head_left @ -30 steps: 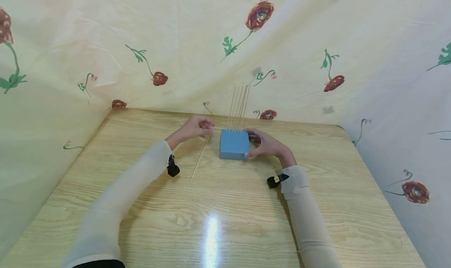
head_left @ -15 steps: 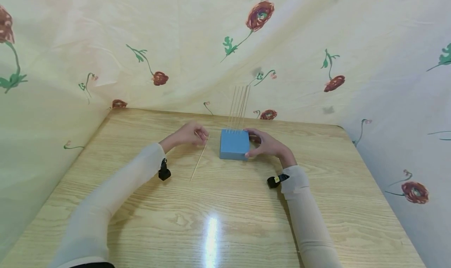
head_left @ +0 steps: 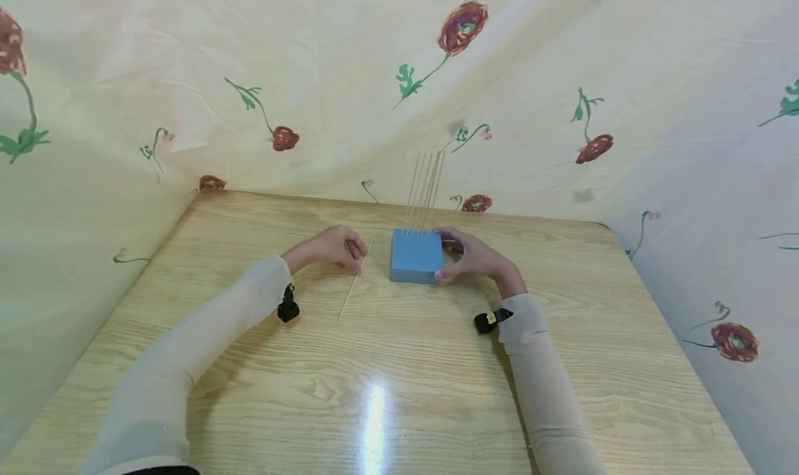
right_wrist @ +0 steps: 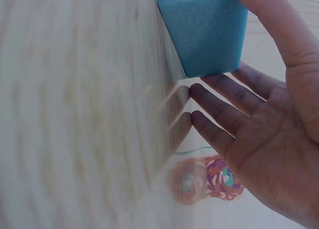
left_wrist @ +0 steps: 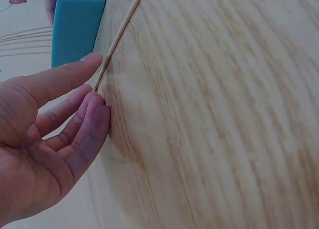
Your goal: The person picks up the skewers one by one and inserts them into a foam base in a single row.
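A blue foam-like block [head_left: 417, 255] sits on the table, with several thin wooden sticks [head_left: 424, 187] rising from its back edge. My right hand [head_left: 476, 254] grips the block's right side, thumb at the front corner and fingers round the back; in the right wrist view the lower fingers stand apart from the block [right_wrist: 207, 34]. A loose thin wooden stick [head_left: 349, 293] lies slantwise on the table left of the block. My left hand [head_left: 333, 247] is right at this stick, thumb and bent fingertips on either side of it with a gap between them; the fingers hide one end [left_wrist: 119, 37].
The wood-grain table [head_left: 374, 350] runs back to a flower-printed cloth [head_left: 349, 66] that hangs behind and at both sides. A short light stick end [head_left: 448, 240] shows between the block and the right hand. Black cameras [head_left: 288, 307] are strapped to both wrists.
My left hand has moved away from the block, left and toward me, down along the loose stick. The right hand, the block and the loose stick have stayed in place.
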Tool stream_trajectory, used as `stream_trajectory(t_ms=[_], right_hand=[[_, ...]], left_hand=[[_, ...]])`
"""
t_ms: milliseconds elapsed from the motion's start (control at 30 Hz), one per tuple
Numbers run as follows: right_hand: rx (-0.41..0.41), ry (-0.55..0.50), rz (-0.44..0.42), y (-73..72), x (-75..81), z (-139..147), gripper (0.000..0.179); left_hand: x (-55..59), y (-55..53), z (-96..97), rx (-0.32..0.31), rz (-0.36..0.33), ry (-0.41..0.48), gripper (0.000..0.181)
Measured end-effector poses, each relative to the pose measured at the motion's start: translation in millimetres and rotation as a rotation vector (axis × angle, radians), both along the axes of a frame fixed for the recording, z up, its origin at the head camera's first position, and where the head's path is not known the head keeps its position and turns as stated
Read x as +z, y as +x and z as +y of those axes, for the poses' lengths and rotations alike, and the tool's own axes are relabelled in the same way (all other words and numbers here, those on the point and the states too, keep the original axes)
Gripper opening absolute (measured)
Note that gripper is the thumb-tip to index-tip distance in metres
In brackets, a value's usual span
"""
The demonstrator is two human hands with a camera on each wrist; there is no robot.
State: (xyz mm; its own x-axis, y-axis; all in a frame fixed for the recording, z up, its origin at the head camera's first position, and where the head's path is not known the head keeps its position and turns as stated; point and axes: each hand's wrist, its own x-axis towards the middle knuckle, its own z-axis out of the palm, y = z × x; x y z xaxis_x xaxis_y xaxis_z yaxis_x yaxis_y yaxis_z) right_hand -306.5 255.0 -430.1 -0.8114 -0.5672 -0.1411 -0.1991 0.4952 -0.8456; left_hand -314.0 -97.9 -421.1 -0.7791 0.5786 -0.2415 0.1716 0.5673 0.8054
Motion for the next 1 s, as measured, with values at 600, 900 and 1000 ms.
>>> stream_trajectory(t_ms=[600, 900, 1000], right_hand=[[0.013, 0.008, 0.013, -0.9, 2.6, -0.2, 0.1], [0.01, 0.01, 0.012, 0.2, 2.9, -0.1, 0.099], [0.01, 0.011, 0.012, 1.0, 3.8, -0.2, 0.1]], left_hand=[[-3.5, -2.5, 2.0, -0.045, 0.048, -0.053, 0.039], [-0.3, -3.2, -1.8, -0.066, 0.025, -0.045, 0.035], [0.3, -4.8, -4.6, -0.087, 0.022, -0.045, 0.033]])
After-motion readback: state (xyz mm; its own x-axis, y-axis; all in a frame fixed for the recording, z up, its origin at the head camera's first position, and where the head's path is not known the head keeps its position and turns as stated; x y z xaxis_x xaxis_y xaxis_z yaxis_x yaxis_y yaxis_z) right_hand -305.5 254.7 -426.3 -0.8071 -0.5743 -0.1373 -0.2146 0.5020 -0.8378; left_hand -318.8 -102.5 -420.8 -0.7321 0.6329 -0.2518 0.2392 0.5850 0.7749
